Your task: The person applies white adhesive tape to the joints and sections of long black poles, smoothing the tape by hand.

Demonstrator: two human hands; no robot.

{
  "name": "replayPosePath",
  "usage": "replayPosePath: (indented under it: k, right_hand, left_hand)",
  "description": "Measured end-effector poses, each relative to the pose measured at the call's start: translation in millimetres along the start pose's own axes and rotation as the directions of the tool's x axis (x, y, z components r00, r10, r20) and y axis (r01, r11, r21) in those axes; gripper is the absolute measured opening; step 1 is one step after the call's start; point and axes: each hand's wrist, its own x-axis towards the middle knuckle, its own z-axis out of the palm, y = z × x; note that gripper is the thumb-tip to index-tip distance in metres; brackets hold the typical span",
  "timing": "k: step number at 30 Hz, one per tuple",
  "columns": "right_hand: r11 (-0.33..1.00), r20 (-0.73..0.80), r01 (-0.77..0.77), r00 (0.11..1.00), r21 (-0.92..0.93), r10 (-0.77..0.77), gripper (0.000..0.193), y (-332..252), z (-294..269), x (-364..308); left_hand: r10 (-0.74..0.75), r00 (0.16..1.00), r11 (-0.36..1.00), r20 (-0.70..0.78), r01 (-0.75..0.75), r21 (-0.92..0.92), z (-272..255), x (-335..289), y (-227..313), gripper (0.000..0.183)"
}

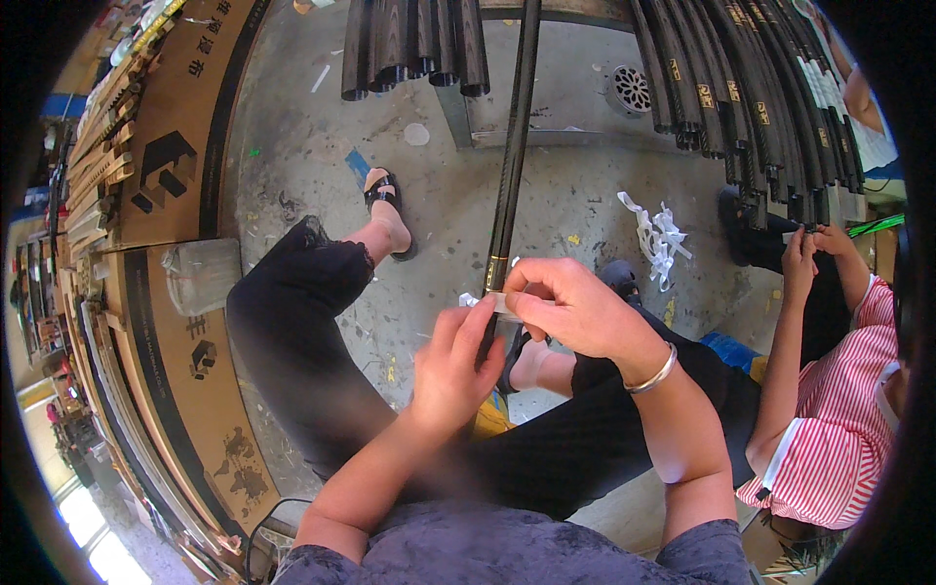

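Note:
A long, slim black tube [514, 161] with a woven-looking surface and gold bands runs from the top edge down to my hands. My left hand [451, 366] is closed around its near end, thumb and fingertips up by the gold bands. From the right, my right hand [575, 310] pinches a strip of white tape [503, 304] against the tube at that spot. Its fingers are bent, and a silver bangle sits on the wrist. The tube's lowest tip is partly hidden by my left fingers.
Thick black tubes [414, 44] hang over the far edge. Many slimmer ones [702, 83] lie at the far right. A coworker in a striped shirt [829, 429] handles tube ends there. Crumpled white strips [655, 239] lie on the floor. Cardboard boxes [175, 219] line the left.

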Motion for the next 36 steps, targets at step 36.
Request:
replayPosePath:
  k: [36]
  right_hand:
    - [0.895,-0.073,0.298,0.938,-0.332,-0.339,0.033,23.1,9.2,0.5]
  left_hand:
    - [-0.165,0.986,0.978,-0.022,0.161,-0.133,1.6,-15.2,-5.6,0.043]
